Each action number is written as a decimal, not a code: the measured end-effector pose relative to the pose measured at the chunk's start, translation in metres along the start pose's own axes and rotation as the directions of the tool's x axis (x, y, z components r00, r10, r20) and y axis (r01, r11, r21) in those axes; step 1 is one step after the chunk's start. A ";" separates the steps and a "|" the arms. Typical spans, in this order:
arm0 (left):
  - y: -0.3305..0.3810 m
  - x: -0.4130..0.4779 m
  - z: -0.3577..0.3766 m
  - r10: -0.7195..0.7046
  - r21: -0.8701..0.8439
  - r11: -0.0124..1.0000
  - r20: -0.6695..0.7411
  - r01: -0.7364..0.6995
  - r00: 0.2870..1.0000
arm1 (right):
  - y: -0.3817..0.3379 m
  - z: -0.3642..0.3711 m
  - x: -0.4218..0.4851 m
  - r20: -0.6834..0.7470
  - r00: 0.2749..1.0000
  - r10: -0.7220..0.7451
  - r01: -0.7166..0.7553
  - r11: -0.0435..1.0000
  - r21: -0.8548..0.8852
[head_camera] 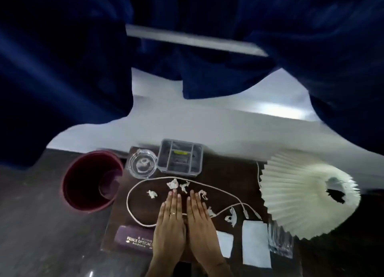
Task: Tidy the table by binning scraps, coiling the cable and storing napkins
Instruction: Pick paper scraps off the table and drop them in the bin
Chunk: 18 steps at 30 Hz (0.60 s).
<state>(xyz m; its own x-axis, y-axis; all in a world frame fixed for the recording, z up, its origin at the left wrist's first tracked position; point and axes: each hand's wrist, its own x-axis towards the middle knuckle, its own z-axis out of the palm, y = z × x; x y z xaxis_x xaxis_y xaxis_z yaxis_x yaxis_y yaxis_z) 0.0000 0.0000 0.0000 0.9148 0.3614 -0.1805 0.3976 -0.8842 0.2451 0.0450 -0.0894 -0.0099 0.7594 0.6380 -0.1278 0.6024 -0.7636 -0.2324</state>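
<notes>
**Table stock before tidying: scraps, cable, napkins**

Hands. My left hand and right hand lie flat and side by side at lower centre of the frame, palms down on the dark table, fingers straight and together. Neither has hold of anything. The left wears a ring.

Scraps. Several small crumpled white paper scraps sit scattered just beyond and beside my fingertips, from left of centre across to the lower right. I judge them nearly weightless, soft and easily crushed; a fingertip pinch on any raised fold should lift each one, and they may blow or slide away if swept.

Bin. A dark red bin, open-topped, stands at left of centre, just off the table's left edge.

Cable. A white cable lies in a loose open loop around the scraps, its connector ends toward the lower right. Part of the loop passes under my hands. Light, limp, springy by my reckoning; best taken near one end and wound hand over hand.

Napkins. Two flat white napkins lie at lower right. Thin and floppy; lift by an edge.

Other items. A grey compartment tray at centre, a clear glass dish to its left, a purple spectacle case at lower left, a pleated white lampshade at right, a clear plastic bag beside the napkins.
</notes>
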 end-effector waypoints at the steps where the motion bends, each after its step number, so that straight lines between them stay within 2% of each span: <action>1: -0.002 0.003 0.006 -0.010 -0.024 1.000 -0.019 0.010 1.000 | 0.001 0.000 0.004 -0.025 1.000 0.013 -0.011 0.998 0.064; 4: -0.007 0.009 0.007 -0.001 -0.049 0.999 -0.004 0.001 1.000 | 0.015 -0.005 0.013 -0.042 0.995 0.090 -0.079 0.975 0.208; 6: -0.013 0.010 0.009 0.049 -0.061 0.997 0.026 -0.047 0.998 | 0.033 -0.007 0.026 -0.028 0.999 0.041 -0.036 0.985 0.167; 8: -0.022 0.012 0.013 0.084 0.008 0.996 -0.017 -0.084 0.996 | 0.045 -0.006 0.037 0.017 0.998 -0.056 0.054 0.992 0.114; 10: -0.025 0.015 0.017 0.105 0.025 0.994 -0.052 -0.104 0.993 | 0.053 -0.001 0.046 0.042 0.999 0.002 -0.011 0.981 0.193; 13: -0.021 0.017 0.006 0.058 -0.098 0.993 -0.015 -0.059 0.998 | 0.049 -0.002 0.055 0.143 0.988 0.052 -0.065 0.994 0.088; 15: -0.019 0.019 -0.007 0.036 -0.179 0.983 0.025 -0.031 0.999 | 0.051 0.004 0.056 0.133 0.990 0.043 -0.057 0.993 0.100; 18: -0.021 0.020 -0.013 -0.030 -0.241 0.970 0.028 0.036 0.999 | 0.054 0.007 0.062 0.141 0.982 0.129 -0.154 0.970 0.187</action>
<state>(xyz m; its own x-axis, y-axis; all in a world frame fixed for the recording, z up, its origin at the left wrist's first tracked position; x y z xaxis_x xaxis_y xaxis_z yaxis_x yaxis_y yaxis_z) 0.0112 0.0299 0.0039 0.9001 0.3790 -0.2147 0.4355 -0.7731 0.4611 0.1229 -0.0908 -0.0374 0.7881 0.5422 -0.2914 0.4217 -0.8205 -0.3860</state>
